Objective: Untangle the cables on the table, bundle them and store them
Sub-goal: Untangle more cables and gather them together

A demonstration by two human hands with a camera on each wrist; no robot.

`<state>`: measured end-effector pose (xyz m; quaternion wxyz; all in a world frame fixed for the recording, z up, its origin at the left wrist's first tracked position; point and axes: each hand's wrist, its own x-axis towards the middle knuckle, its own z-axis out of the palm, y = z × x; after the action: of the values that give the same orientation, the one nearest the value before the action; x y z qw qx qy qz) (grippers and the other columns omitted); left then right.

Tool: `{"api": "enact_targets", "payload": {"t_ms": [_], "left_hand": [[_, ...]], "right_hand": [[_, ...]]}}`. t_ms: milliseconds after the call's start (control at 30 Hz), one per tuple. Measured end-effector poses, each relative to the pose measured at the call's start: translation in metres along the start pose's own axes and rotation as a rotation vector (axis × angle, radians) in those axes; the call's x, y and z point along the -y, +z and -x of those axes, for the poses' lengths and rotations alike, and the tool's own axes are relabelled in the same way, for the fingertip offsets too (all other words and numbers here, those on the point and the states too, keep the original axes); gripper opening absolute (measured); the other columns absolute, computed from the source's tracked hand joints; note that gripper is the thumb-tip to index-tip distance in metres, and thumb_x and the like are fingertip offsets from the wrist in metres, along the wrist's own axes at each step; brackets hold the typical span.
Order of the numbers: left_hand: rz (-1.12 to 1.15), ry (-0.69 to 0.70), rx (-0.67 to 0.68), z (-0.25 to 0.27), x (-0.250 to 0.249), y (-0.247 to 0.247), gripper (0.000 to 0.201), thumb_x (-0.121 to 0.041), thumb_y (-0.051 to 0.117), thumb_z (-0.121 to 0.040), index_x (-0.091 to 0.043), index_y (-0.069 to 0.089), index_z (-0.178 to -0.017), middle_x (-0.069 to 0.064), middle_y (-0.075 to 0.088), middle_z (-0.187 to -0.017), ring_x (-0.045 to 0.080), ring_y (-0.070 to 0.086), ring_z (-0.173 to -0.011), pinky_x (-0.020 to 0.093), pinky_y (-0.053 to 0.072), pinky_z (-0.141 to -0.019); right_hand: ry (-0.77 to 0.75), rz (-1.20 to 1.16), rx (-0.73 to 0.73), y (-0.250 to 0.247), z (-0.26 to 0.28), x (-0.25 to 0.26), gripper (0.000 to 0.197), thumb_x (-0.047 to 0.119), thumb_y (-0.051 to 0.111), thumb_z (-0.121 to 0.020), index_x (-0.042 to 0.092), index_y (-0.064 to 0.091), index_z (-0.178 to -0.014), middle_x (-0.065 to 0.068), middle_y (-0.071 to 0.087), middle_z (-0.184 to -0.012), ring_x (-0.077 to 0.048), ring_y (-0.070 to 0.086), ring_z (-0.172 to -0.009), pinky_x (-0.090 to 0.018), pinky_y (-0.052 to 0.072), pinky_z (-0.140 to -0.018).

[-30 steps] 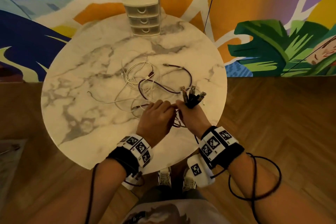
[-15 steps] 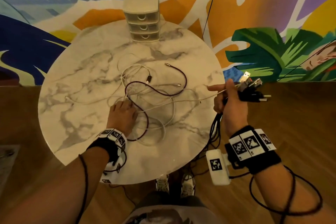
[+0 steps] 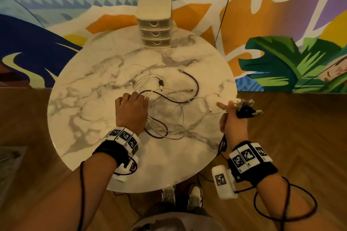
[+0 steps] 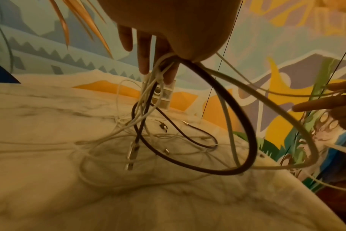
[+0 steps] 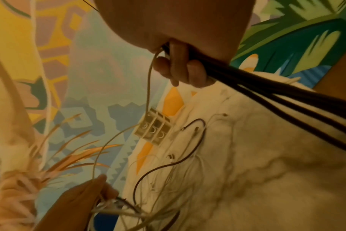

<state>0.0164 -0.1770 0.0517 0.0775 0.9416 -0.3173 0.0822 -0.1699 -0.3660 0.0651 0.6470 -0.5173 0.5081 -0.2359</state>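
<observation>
- Left hand (image 3: 131,111) over the middle of the round marble counter (image 3: 90,118), grip curled round a clump of white cables (image 4: 158,73) and one dark purple cable (image 3: 169,99), lifted just off the surface.
- From the left wrist view: purple loop (image 4: 247,125) hanging below the palm, metal plugs (image 4: 131,154) dangling under the fingers (image 4: 143,51).
- Rest of the tangle (image 3: 174,116) loose on the counter, white loops crossing the purple one, a purple end with a metal tip (image 3: 180,70) pointing toward the far side.
- Right hand (image 3: 233,124) out past the counter's right edge, grip closed on a bunch of black cables (image 5: 277,96), their plugs (image 3: 247,108) fanned above the fist, index finger stuck out straight.
- Also pinched in the right grip: one white cable (image 3: 216,113) stretched taut back to the tangle.
- Small three-drawer box (image 3: 155,22) at the far edge of the counter, drawers shut.
- Painted mural wall (image 3: 281,15) behind, wood floor (image 3: 300,137) below.
</observation>
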Motion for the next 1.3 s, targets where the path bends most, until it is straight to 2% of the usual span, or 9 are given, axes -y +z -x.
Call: {"api": "enact_targets", "payload": {"t_ms": [167, 267, 367, 500, 600, 733, 833, 1033, 1300], "left_hand": [[-0.057, -0.047, 0.159, 0.002, 0.001, 0.005, 0.035, -0.032, 0.042, -0.097, -0.012, 0.066, -0.083, 0.008, 0.066, -0.091, 0.033, 0.056, -0.09, 0.044, 0.038, -0.081], [-0.036, -0.081, 0.188, -0.002, -0.006, 0.001, 0.038, -0.033, 0.039, -0.097, -0.012, 0.068, -0.084, 0.008, 0.065, -0.093, 0.033, 0.054, -0.092, 0.043, 0.036, -0.082], [-0.025, 0.057, 0.151, 0.0, -0.021, -0.004, 0.036, -0.032, 0.041, -0.096, -0.012, 0.068, -0.081, 0.005, 0.065, -0.09, 0.029, 0.053, -0.093, 0.042, 0.035, -0.085], [0.072, 0.409, 0.008, 0.026, -0.052, -0.007, 0.028, -0.028, 0.045, -0.09, -0.015, 0.063, -0.073, 0.003, 0.06, -0.073, 0.027, 0.055, -0.079, 0.04, 0.037, -0.086], [0.143, 0.468, -0.003, 0.047, -0.059, 0.003, 0.024, -0.025, 0.046, -0.088, -0.016, 0.064, -0.077, 0.001, 0.062, -0.074, 0.023, 0.057, -0.077, 0.037, 0.04, -0.089], [0.106, 0.315, 0.115, 0.052, -0.041, 0.021, 0.03, -0.032, 0.043, -0.086, -0.019, 0.065, -0.07, -0.001, 0.063, -0.075, 0.024, 0.059, -0.081, 0.037, 0.039, -0.084], [0.054, 0.222, 0.135, 0.027, -0.011, 0.028, 0.03, -0.032, 0.044, -0.083, -0.016, 0.066, -0.071, 0.003, 0.065, -0.082, 0.029, 0.059, -0.083, 0.038, 0.041, -0.079], [-0.017, 0.137, 0.253, 0.036, 0.041, 0.046, 0.023, -0.025, 0.05, -0.087, -0.01, 0.068, -0.086, 0.011, 0.064, -0.098, 0.036, 0.058, -0.085, 0.043, 0.044, -0.071], [0.084, 0.237, -0.072, 0.016, 0.003, 0.017, 0.029, -0.031, 0.043, -0.092, -0.013, 0.064, -0.083, 0.003, 0.062, -0.092, 0.027, 0.051, -0.091, 0.037, 0.033, -0.079]], "right_hand": [[-0.061, -0.056, -0.341, -0.014, -0.009, 0.008, 0.05, 0.049, 0.048, -0.093, 0.018, 0.056, -0.054, -0.002, 0.062, -0.067, -0.02, 0.055, -0.067, -0.037, 0.044, -0.081], [-0.099, -0.098, -0.288, -0.013, -0.009, 0.019, 0.038, 0.04, 0.052, -0.094, 0.019, 0.044, -0.063, 0.007, 0.049, -0.043, -0.01, 0.047, -0.047, -0.031, 0.045, -0.065], [-0.102, 0.113, 0.087, 0.007, 0.003, 0.019, 0.029, 0.034, 0.049, -0.097, 0.022, 0.043, -0.071, 0.006, 0.052, -0.039, -0.003, 0.043, -0.035, -0.013, 0.036, -0.044], [-0.04, 0.307, 0.43, 0.049, 0.032, -0.002, 0.019, 0.034, 0.049, -0.096, 0.024, 0.057, -0.083, 0.008, 0.067, -0.072, 0.001, 0.059, -0.062, -0.006, 0.043, -0.061], [-0.101, 0.437, 0.445, 0.059, 0.038, -0.011, 0.028, 0.033, 0.051, -0.096, 0.023, 0.055, -0.07, 0.007, 0.055, -0.065, -0.005, 0.049, -0.06, -0.013, 0.039, -0.056], [-0.144, 0.321, 0.376, 0.055, 0.039, -0.005, 0.031, 0.029, 0.048, -0.098, 0.017, 0.073, -0.085, 0.022, 0.057, -0.067, 0.007, 0.055, -0.064, -0.009, 0.039, -0.062], [-0.163, 0.133, 0.251, 0.044, 0.027, 0.019, 0.043, 0.031, 0.045, -0.099, 0.028, 0.073, -0.068, 0.015, 0.045, -0.047, -0.005, 0.04, -0.049, -0.021, 0.03, -0.049], [-0.283, -0.165, 0.137, 0.01, 0.014, 0.059, 0.046, 0.032, 0.04, -0.101, 0.003, 0.069, -0.081, 0.01, 0.025, -0.04, -0.006, 0.019, -0.034, -0.021, 0.017, -0.037], [-0.173, -0.25, 0.233, 0.018, 0.028, 0.04, 0.049, 0.038, 0.036, -0.101, 0.002, 0.069, -0.1, 0.007, 0.025, -0.04, -0.008, 0.016, -0.036, -0.022, 0.015, -0.037]]}}
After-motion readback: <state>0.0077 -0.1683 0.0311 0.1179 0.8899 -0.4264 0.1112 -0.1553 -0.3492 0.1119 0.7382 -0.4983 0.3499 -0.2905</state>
